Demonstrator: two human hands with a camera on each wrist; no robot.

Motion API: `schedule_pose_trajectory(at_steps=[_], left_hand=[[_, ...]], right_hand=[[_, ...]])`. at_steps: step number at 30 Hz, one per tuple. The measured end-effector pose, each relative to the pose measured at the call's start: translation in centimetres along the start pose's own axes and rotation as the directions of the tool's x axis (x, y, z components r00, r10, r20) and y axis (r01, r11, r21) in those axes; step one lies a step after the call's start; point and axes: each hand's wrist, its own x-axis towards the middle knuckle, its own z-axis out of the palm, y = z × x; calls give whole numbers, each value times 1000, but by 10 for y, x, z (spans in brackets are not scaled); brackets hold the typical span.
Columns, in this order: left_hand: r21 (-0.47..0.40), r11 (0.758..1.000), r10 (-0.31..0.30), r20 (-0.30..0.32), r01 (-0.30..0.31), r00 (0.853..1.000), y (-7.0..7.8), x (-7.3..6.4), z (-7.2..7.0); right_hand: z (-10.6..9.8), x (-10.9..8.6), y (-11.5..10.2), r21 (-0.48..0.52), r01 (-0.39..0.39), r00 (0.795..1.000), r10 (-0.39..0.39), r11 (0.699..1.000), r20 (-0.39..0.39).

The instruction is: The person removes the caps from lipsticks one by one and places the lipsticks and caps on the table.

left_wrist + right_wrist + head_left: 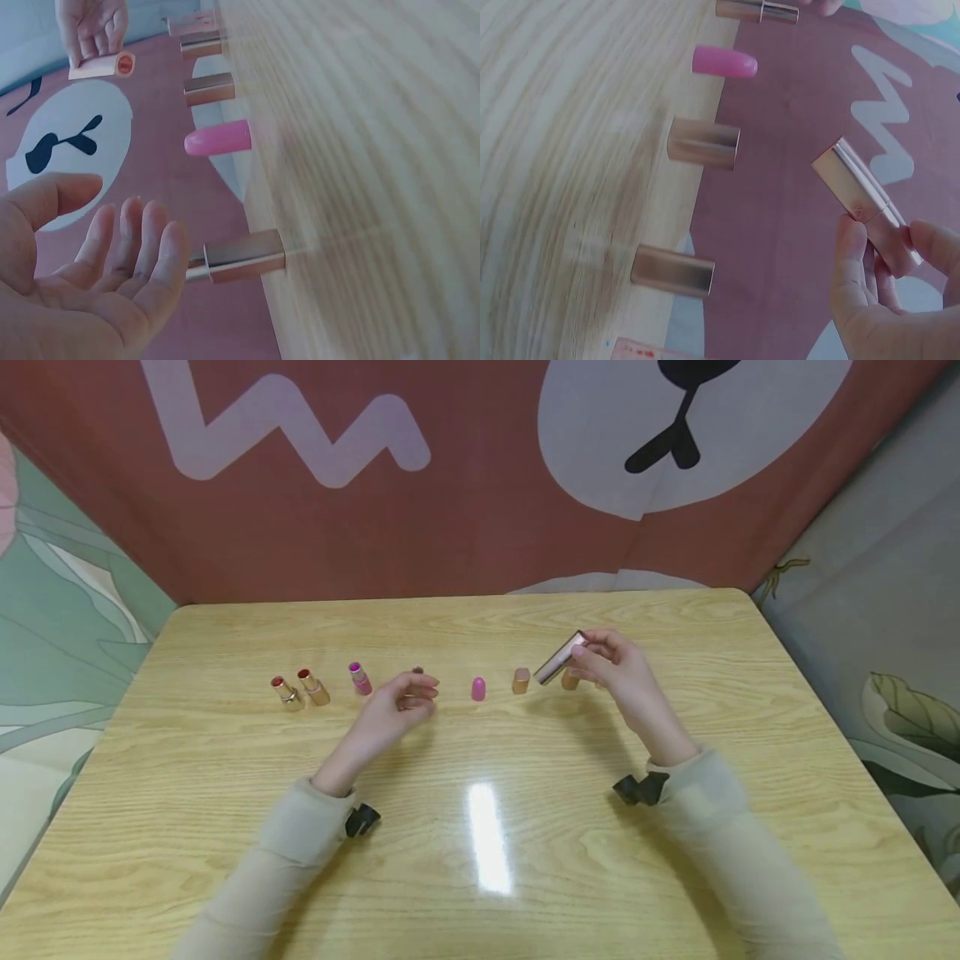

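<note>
My right hand (624,681) pinches a rose-gold lipstick (558,658) between thumb and fingers, tilted in the air above the table. A seam runs around the lipstick's tube (859,191) in the right wrist view. My left hand (392,708) hovers with loosely bent fingers and holds nothing. Close by its fingertips, a rose-gold lipstick base (244,256) stands upright; in the head view the hand mostly hides it. Between the hands stand a pink bullet-shaped cap (478,689) and a rose-gold cap (521,681). Another gold cap (570,679) stands below the held lipstick.
Left of my left hand stand three uncapped lipsticks: one gold with a red tip (287,693), another gold (313,687), and a pink one (360,678). A clear pinkish piece (656,351) is partly cut off. Behind the wooden table (555,860) hangs a red cloth (465,527).
</note>
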Motion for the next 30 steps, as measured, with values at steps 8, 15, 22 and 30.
schedule_pose_trajectory(at_steps=[8,15,22,30], left_hand=[[4,1000,8,97,-9,995,2,3,13],[-8,1000,16,132,-15,991,7,7,25],[-27,999,50,161,-46,986,8,9,33],[-26,1000,-8,167,12,986,12,10,40]], right_hand=[[14,-2,2,-13,5,998,-5,1000,56],[24,-3,3,-23,20,994,-18,1000,109],[37,-4,3,-31,28,990,-23,999,142],[50,-5,2,-80,40,983,-25,996,184]])
